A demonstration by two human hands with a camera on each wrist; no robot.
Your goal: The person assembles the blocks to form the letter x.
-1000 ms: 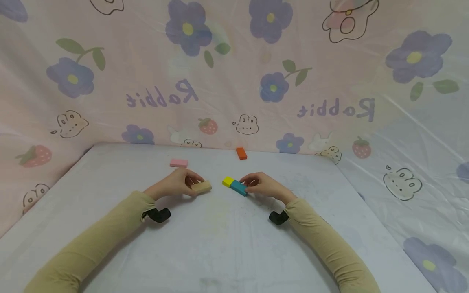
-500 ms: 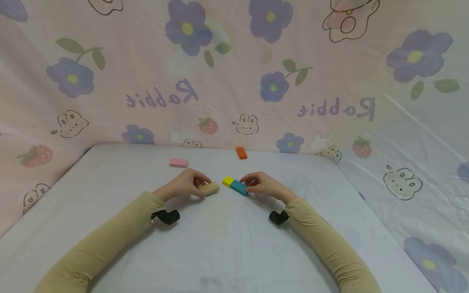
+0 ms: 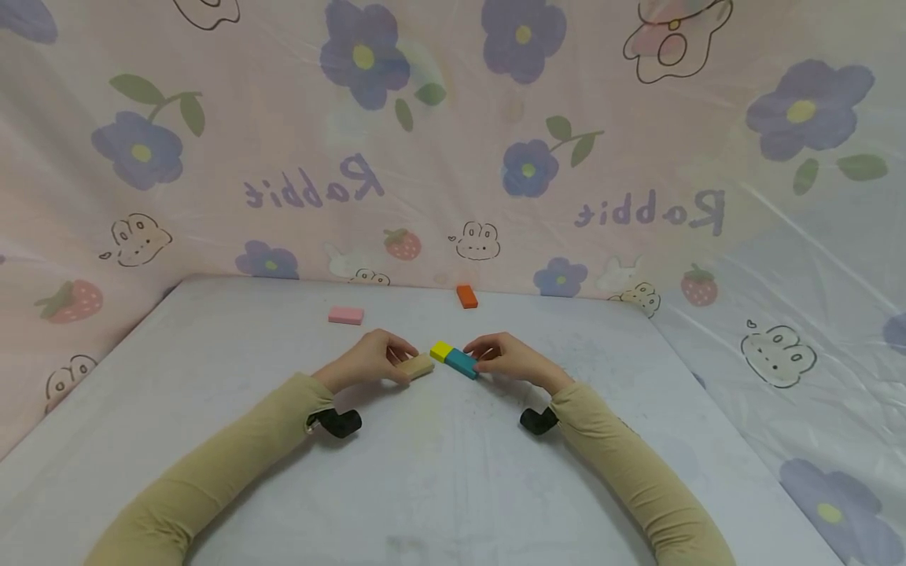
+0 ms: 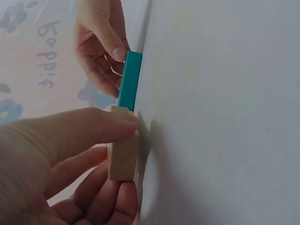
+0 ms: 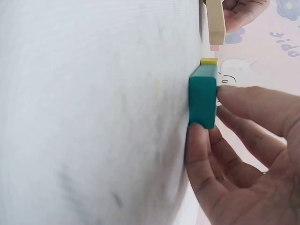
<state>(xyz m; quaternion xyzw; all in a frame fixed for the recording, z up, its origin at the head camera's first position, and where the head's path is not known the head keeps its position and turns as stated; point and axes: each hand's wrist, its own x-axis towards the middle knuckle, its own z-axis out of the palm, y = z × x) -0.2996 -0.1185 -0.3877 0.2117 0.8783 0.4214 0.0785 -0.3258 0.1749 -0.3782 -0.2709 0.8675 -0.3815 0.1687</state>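
My left hand (image 3: pixel 370 358) pinches a plain wooden block (image 4: pixel 124 161) between thumb and fingers, its free end pointing toward the middle of the table. Opposite it, my right hand (image 3: pixel 511 359) holds a teal block (image 5: pixel 203 103) near its outer end, thumb on one side and fingertips on the other. A yellow block (image 3: pixel 442 350) lies end to end with the teal one, touching its inner end. In the head view the wooden block's tip is a short gap from the yellow block. From the left wrist, the wooden block mostly hides the yellow one.
A pink block (image 3: pixel 346 315) lies at the back left of the white table (image 3: pixel 439 472), and an orange block (image 3: pixel 466 296) near its back edge. A patterned cloth (image 3: pixel 439 141) hangs behind and at the sides. Black wrist devices (image 3: pixel 341 424) stick out from the sleeves.
My left hand has moved right with the wooden block, bringing it close to the yellow block. The right hand, teal block and yellow block have stayed in place.
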